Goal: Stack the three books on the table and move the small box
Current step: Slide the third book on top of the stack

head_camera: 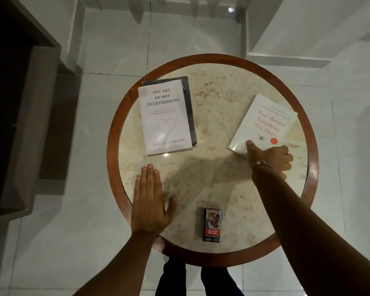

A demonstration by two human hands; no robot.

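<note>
A white book titled "The Art of Not Overthinking" (166,119) lies on top of a dark book (189,107) at the left of the round table (212,95). A second white book with red lettering (265,122) lies tilted at the right. My right hand (269,158) grips its near corner, thumb pressed on the cover and fingers curled at the edge. My left hand (151,201) rests flat on the tabletop, fingers together, just in front of the stacked pair and holding nothing. A small dark box (212,225) lies near the table's front edge between my arms.
The table has a reddish wooden rim (113,146) around a pale marble top. White floor tiles surround it. Dark wooden furniture (19,103) stands at the left. My legs (192,280) show beneath the near rim.
</note>
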